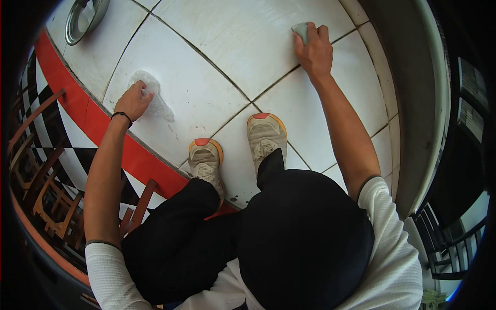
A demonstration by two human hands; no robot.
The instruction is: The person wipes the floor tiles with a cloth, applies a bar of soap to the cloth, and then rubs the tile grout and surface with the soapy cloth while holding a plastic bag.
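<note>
My right hand [316, 54] presses a grey-green sponge [300, 32] against the white floor tiles [199, 85], at the upper right of the view. Its fingers are closed around the sponge, and part of it is hidden under them. On the left, my left hand [134, 102], with a dark band at the wrist, is closed on a crumpled, whitish, see-through piece of plastic [161, 106] that rests on the tiles. Some of the plastic lies beneath the fingers.
A round metal bowl [77, 35] stands at the upper left. Along the left runs a red step edge [95, 121], with a black-and-white checkered floor and wooden chairs [49, 191] below. A dark wall [405, 77] borders the right. Both my shoes [266, 135] stand on the tiles.
</note>
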